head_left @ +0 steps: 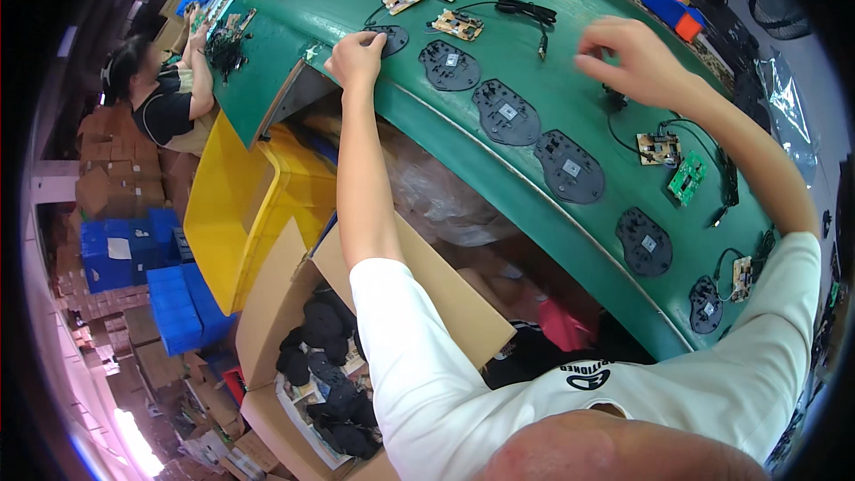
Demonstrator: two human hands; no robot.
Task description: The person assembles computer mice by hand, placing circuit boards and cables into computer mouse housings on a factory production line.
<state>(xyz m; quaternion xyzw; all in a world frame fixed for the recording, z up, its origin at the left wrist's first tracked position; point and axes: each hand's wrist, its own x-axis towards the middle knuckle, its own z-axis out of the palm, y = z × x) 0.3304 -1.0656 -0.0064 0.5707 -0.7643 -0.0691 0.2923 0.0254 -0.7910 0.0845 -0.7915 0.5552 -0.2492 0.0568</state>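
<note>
At the near edge of the green bench, my left hand (356, 59) is closed on the rim of a black plastic mouse base (390, 39), fingers pinched together. My right hand (623, 55) is over the bench further right, slightly blurred, with curled fingers, a gap between thumb and fingertips, and nothing visible in it. Between the hands, a row of similar bases runs along the edge: one (450, 66), another (506, 113), and a third (570, 167). Beyond the left hand lies a tan circuit board (458, 25) with a coiled black cable (525, 9).
More boards (659, 150), a green board (687, 178) and cables lie on the green bench (534, 53). Below it stand a yellow bin (294, 191) and a carton (267, 303) of black parts. A co-worker (160, 93) sits far left. A blue-orange tape dispenser (670, 7) stands behind.
</note>
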